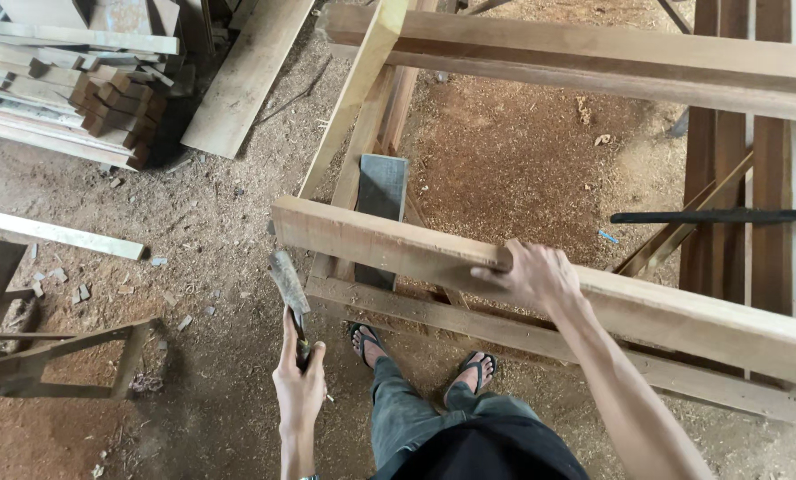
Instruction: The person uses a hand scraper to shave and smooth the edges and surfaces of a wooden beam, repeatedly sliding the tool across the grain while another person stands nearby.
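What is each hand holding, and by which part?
The left hand grips a chisel by its handle, blade pointing away. The right hand grasps the top edge of a long wooden plank.

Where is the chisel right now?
In the head view, the chisel is lower centre-left, gripped by the left hand, blade pointing up just below the left end of the long plank.

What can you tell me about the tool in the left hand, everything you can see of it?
The tool is a short chisel-like hand tool with a flat, broad, dull grey metal blade, worn and dusty, that widens toward its tip. Its dark handle is mostly hidden inside the left hand, which closes around it. It points up and slightly left, blade held above the sawdust-covered ground, just left of the wooden plank, without touching it.
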